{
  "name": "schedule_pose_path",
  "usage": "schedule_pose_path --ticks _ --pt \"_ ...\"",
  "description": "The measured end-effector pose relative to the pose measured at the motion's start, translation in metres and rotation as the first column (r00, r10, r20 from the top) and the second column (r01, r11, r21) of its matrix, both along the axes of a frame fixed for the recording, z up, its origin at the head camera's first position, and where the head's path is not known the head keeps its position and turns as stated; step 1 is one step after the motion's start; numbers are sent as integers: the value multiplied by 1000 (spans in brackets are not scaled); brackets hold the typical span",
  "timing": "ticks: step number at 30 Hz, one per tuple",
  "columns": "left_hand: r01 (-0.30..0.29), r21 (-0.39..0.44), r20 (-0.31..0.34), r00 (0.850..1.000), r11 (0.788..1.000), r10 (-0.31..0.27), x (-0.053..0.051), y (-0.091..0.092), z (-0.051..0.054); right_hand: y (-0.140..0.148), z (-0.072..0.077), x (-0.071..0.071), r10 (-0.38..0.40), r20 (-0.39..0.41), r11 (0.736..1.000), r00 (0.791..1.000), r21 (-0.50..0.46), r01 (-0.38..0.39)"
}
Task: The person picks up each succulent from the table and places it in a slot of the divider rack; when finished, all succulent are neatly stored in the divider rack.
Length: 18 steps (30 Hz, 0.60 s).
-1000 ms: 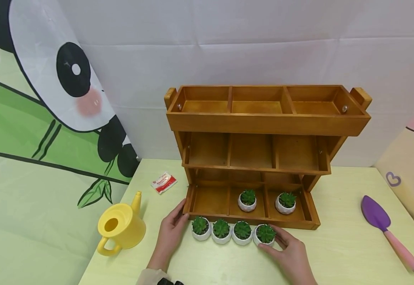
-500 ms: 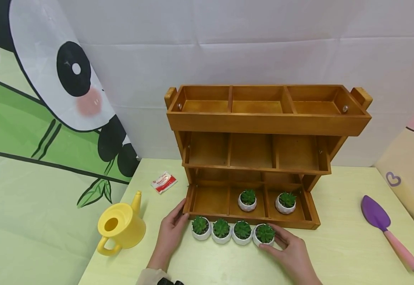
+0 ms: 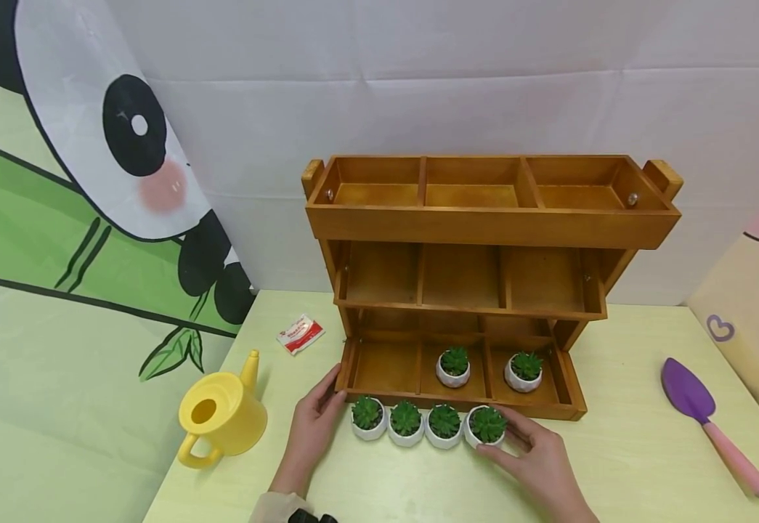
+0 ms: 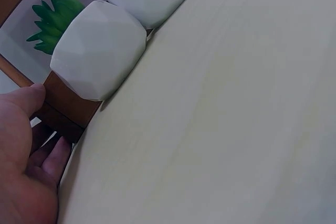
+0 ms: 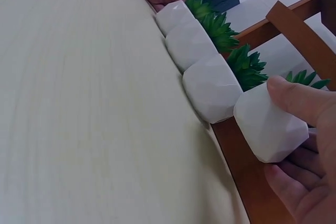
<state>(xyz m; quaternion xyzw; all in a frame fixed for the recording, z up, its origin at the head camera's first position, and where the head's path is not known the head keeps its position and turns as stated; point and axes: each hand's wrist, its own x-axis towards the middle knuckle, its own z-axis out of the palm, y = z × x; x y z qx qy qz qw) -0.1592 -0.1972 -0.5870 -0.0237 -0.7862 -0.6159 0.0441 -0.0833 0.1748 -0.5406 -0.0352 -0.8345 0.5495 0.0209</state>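
Observation:
A brown wooden three-tier shelf (image 3: 490,226) stands on the table. My left hand (image 3: 314,425) holds its bottom-left front corner, thumb at the front and fingers along the side, as the left wrist view also shows. In front of the lowest tier is a row of several small succulents in white faceted pots. My right hand (image 3: 539,461) pinches the rightmost potted succulent (image 5: 270,124) between thumb and fingers; in the right wrist view its base looks slightly off the table. Beside it sits another potted succulent (image 3: 444,426). Two more, a middle one (image 3: 454,367) and a right one (image 3: 524,372), stand in the bottom tier.
A yellow watering can (image 3: 224,414) stands at the left, with a red-and-white packet (image 3: 301,335) behind it. On the right lies a trowel (image 3: 712,421) with a purple blade and pink handle. A printed cloth backdrop (image 3: 484,87) hangs behind the table.
The rightmost potted succulent has risen very slightly towards the shelf with my right hand. My left hand has kept its place at the shelf corner.

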Motion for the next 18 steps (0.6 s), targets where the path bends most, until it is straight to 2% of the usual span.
schedule_pose_path --ticks 13,18 --pt "3 -3 -7 1000 1000 -3 0 1 1 0 14 -12 37 -69 999 997 -17 -39" --pt "-2 -3 -13 1000 1000 2 0 1 0 -2 22 -20 66 -128 998 990 -7 -68"
